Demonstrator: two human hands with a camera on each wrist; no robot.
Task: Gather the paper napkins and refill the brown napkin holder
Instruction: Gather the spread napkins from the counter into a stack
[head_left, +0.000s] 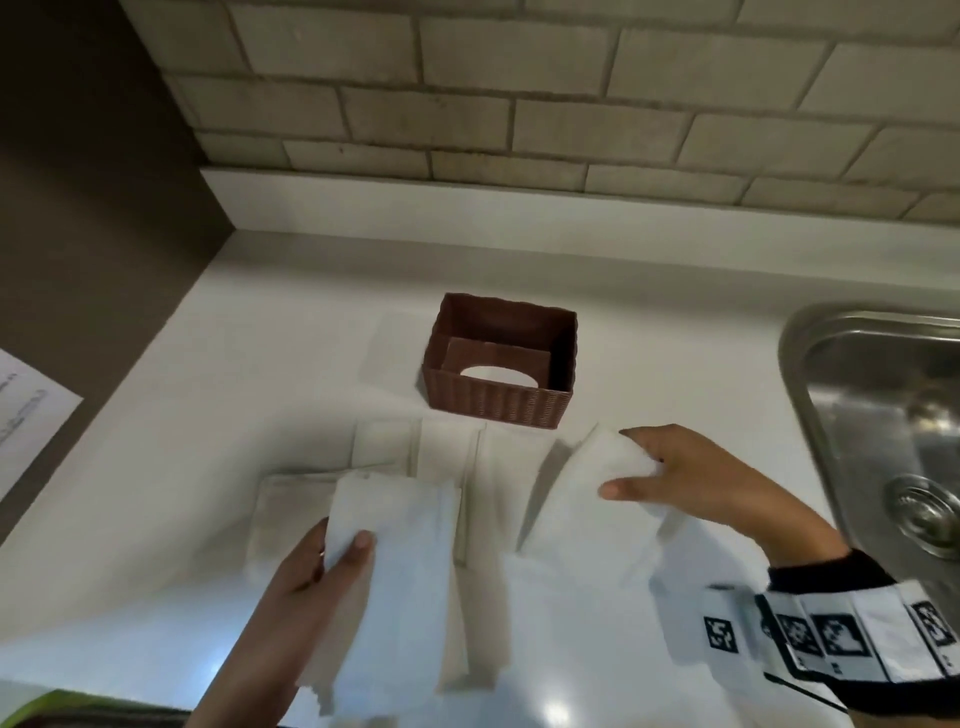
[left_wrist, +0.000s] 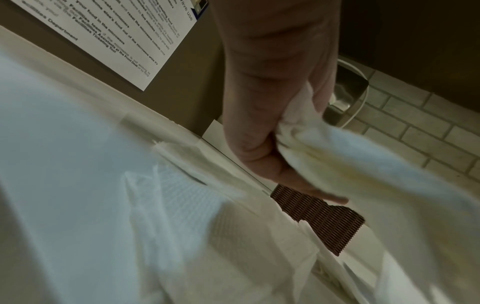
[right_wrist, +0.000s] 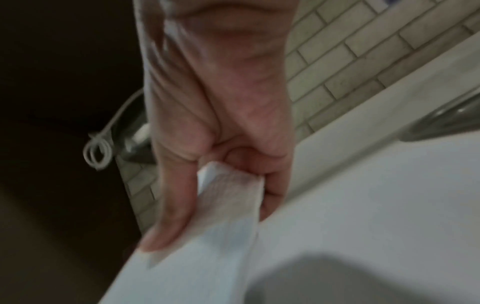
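The brown ribbed napkin holder (head_left: 500, 361) stands on the white counter (head_left: 218, 415), its inside bare of napkins. Several white paper napkins (head_left: 415, 452) lie flat in front of it and one (head_left: 395, 343) lies at its left side. My left hand (head_left: 332, 551) pinches a napkin (head_left: 400, 571) between thumb and fingers, lifted above the counter. My right hand (head_left: 639, 467) pinches another napkin (head_left: 587, 509), raised just right of the holder's front. In the left wrist view the left hand (left_wrist: 275, 144) grips crumpled napkin (left_wrist: 350, 164) near the holder (left_wrist: 319, 218). In the right wrist view the right hand's thumb and fingers (right_wrist: 171, 205) clamp a napkin (right_wrist: 221, 226).
A steel sink (head_left: 883, 426) is set into the counter at the right. A tiled wall (head_left: 519, 104) runs behind. A brown panel at the left carries a printed notice (head_left: 26, 410). Something green (head_left: 52, 706) shows at the lower left edge.
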